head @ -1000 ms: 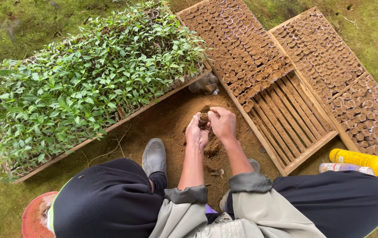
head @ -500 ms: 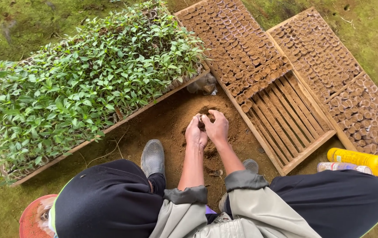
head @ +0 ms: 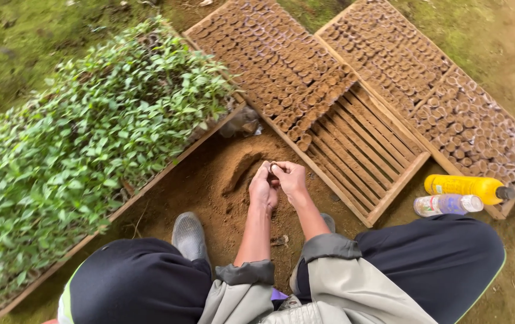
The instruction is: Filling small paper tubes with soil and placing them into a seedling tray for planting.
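My left hand [head: 262, 191] and my right hand [head: 290, 180] are pressed together over a pile of loose brown soil [head: 233, 180] on the ground between my knees. Between the fingertips sits a small soil-filled pot [head: 275, 167], gripped by both hands. A scooped hollow shows in the soil just left of my hands. Right of my hands lies a wooden slatted tray [head: 359, 144], its far half packed with several small soil-filled pots and its near half bare slats.
A long wooden tray of green seedlings [head: 89, 150] lies to the left. A second tray of filled pots [head: 449, 108] lies at the right. A yellow bottle [head: 464, 187] and a clear bottle [head: 446, 205] lie by my right knee. My grey shoe [head: 188, 235] rests on the soil.
My hands have drawn back from the top of the soil pile toward me, closing around a small pot. My head has shifted, so the trays sit differently in view.
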